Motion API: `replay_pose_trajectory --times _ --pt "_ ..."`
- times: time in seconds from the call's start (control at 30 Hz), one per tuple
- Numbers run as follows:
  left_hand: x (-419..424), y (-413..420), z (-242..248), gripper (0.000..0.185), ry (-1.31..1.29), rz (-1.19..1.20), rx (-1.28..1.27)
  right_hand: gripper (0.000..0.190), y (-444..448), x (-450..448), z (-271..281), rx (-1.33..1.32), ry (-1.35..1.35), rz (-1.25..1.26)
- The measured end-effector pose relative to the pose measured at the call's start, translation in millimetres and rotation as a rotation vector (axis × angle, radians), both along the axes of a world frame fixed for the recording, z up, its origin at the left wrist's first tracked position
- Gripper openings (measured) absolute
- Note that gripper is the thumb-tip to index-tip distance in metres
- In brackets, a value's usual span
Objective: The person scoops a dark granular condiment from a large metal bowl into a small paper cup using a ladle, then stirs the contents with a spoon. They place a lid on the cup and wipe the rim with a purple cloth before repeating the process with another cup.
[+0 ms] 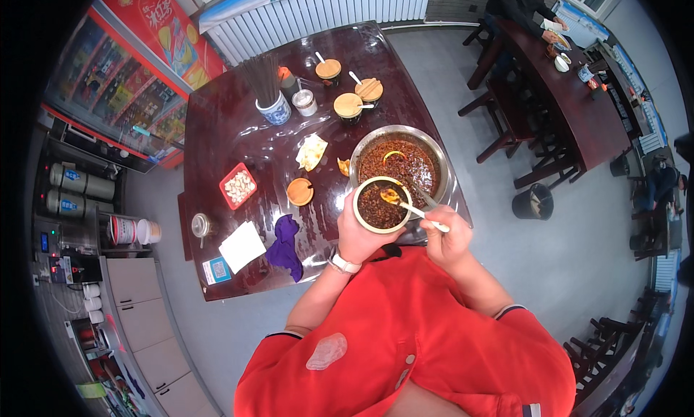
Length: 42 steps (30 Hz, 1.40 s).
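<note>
My left hand point(360, 238) holds a round jar point(383, 228) of dark chili sauce, tilted so its open mouth faces the camera. Between the fingers of my right hand point(447, 232) is the handle of a white spoon point(420, 210), whose sauce-coated bowl is over the jar's contents. Just beyond the jar stands a large steel basin point(356, 146) of dark red chili sauce, with a metal utensil point(424, 193) leaning in it. A round wooden lid point(300, 192) lies on the table to the left, near a crumpled, stained tissue point(312, 152).
On the dark table point(227, 129) are lidded jars point(347, 106), a chopstick holder point(274, 110), a red tray of garlic cloves point(238, 186), a purple cloth point(286, 249) and white papers point(243, 246). A person point(518, 7) sits at another table; a black bin point(533, 202) stands on the floor.
</note>
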<state>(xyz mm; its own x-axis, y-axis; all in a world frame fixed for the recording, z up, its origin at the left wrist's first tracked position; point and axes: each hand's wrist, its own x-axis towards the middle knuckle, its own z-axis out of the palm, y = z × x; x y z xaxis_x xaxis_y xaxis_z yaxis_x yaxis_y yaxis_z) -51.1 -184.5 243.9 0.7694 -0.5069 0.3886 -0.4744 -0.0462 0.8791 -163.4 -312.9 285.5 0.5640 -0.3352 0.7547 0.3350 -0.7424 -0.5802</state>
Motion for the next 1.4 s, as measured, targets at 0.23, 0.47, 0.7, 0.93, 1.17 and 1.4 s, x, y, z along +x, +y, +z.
replay_pose_trajectory --times 0.23,0.47,0.7,0.93,1.17,1.4 --pt "0 -1 2 0.092 0.006 0.051 0.002 0.022 10 10 3 -0.09 -0.03 -0.003" --pt "-1 3 -1 0.095 0.008 0.002 -0.029 0.023 14 17 3 -0.111 0.029 0.145" --pt "-2 10 -5 0.098 -0.016 -0.004 -0.018 0.018 16 -1 6 -0.068 0.063 0.271" --pt "-2 8 -7 0.095 -0.091 -0.052 -0.044 0.017 -5 -17 50 0.025 0.325 0.246" --pt "-12 5 -6 0.096 0.007 -0.093 -0.047 0.019 3 9 47 0.04 0.594 0.215" --pt "6 20 -36 0.096 -0.076 0.038 -0.038 0.03 -27 1 0 0.336 0.525 -0.197"
